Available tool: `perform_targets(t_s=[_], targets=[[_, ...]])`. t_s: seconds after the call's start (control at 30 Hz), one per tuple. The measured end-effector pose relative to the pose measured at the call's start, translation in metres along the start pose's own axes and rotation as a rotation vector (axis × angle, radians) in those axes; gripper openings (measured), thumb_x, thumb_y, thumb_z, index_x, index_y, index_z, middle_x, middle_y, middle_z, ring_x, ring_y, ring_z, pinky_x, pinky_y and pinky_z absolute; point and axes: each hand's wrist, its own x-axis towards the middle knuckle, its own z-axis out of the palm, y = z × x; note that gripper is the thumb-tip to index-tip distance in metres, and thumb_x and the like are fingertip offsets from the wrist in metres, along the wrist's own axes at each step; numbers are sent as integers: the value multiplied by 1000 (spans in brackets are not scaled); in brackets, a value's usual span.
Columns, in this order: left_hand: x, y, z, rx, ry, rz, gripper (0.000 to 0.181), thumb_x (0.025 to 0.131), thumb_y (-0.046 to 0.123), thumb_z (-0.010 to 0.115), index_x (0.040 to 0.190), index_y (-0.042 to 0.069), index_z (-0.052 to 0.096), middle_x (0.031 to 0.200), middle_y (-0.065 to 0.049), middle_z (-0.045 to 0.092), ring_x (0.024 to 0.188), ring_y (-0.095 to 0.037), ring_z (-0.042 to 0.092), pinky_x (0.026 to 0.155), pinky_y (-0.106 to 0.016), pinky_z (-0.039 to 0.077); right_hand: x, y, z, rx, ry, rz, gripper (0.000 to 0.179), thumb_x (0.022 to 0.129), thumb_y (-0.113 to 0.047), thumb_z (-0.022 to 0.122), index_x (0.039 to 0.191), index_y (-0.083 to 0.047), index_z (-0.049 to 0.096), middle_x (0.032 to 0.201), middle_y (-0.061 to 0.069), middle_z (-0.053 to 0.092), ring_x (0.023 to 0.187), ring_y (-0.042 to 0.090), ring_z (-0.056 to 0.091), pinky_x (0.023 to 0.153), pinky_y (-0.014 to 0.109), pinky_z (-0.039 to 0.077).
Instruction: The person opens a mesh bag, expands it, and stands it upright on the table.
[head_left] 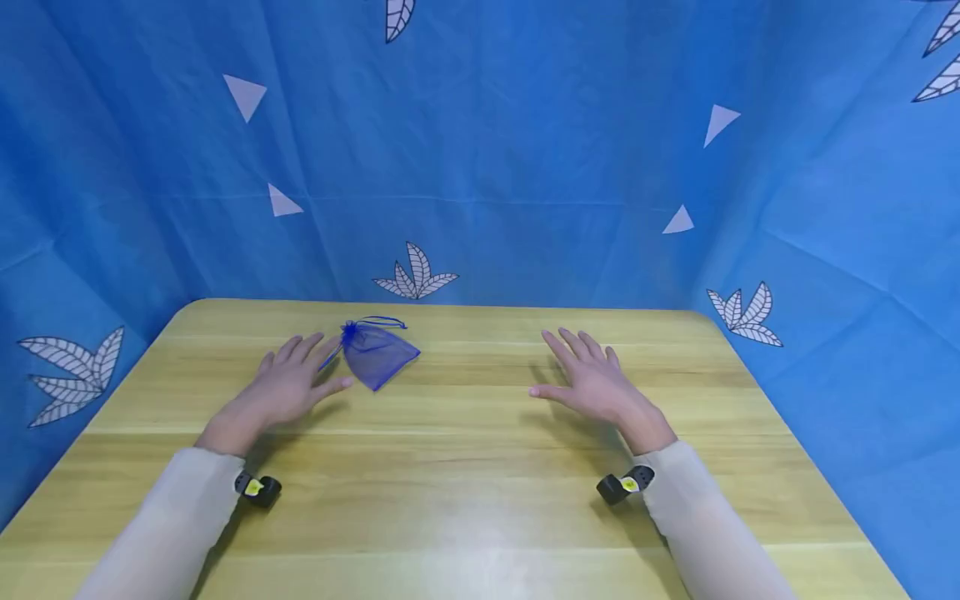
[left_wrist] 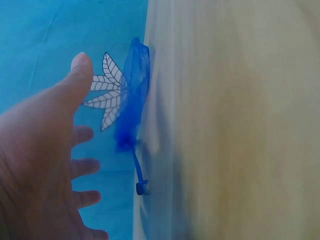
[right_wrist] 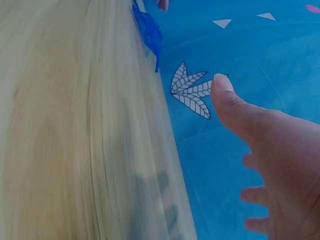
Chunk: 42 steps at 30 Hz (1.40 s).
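Observation:
A small blue mesh drawstring pouch point(head_left: 381, 357) lies on the wooden table, its neck gathered and its cords loose toward the back and left. Beside its left edge hovers my left hand point(head_left: 288, 390), fingers spread and holding nothing. In the left wrist view the pouch point(left_wrist: 136, 85) shows past my thumb, apart from the hand. Well to the right of the pouch, my right hand point(head_left: 596, 385) is held over the table, fingers spread, with nothing in it. The right wrist view has the pouch point(right_wrist: 149, 32) at the top, far from that hand's thumb.
The light wooden table point(head_left: 465, 467) has rounded back corners. A blue curtain point(head_left: 480, 150) with white leaf and triangle prints hangs behind it and along both sides. Each wrist wears a small black camera on a strap point(head_left: 258, 490).

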Motion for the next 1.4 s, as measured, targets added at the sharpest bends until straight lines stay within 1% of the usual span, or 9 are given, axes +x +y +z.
perform_targets(t_s=[0.17,0.37,0.47,0.6,0.8,0.97,1.1,1.23,1.4], targets=[[15,-5,0,-44,5,-14,85,96,69,32,155,8,22,155,-27,19,139,-52,15,104,-73,14,9,-8,0,11,11,-17,98,83,-78,49,158,-24,14,161,13,15,145,41,10,107,70,8],[27,-12,3,-111,17,-64,87,97,68,30,154,3,22,154,-28,22,138,-53,17,105,-71,15,16,-18,4,11,1,-50,96,84,-76,50,158,-25,15,160,13,19,144,42,14,108,69,11],[32,-14,4,-134,12,-70,88,97,68,30,154,2,22,154,-28,22,138,-53,17,105,-70,15,18,-21,7,0,3,-52,95,84,-75,51,158,-24,17,159,13,20,144,40,16,108,68,13],[40,-14,4,-174,5,-60,87,97,66,32,153,0,22,153,-30,23,138,-53,17,109,-66,14,20,-26,8,7,12,-67,95,85,-76,49,157,-23,19,159,13,21,144,40,17,108,67,13],[50,-11,1,-213,-24,-86,87,97,65,37,152,-2,23,152,-31,24,139,-52,17,110,-63,15,25,-31,8,4,31,-98,94,84,-77,49,157,-23,21,158,13,24,144,40,19,108,67,15],[60,-12,4,-206,-27,-93,83,99,59,41,151,-4,26,150,-33,28,137,-52,21,111,-62,17,32,-36,8,-4,48,-118,93,85,-75,51,156,-22,22,157,13,26,143,39,21,109,65,17],[66,-15,7,-199,-25,-118,83,99,59,43,150,-4,27,149,-33,28,137,-51,22,111,-60,19,40,-40,8,-4,49,-125,93,85,-74,51,157,-23,22,157,11,26,143,37,22,110,61,18],[72,-18,10,-212,-5,-145,82,99,56,46,149,-5,28,148,-32,31,137,-51,25,111,-59,19,48,-45,12,8,63,-142,90,87,-70,55,156,-20,24,156,12,29,142,37,25,110,59,20],[77,-21,15,-212,22,-146,77,99,51,51,146,-6,34,145,-32,37,134,-50,31,111,-57,23,58,-50,18,-2,89,-164,86,89,-67,54,155,-17,28,153,12,34,139,36,29,109,58,25]])
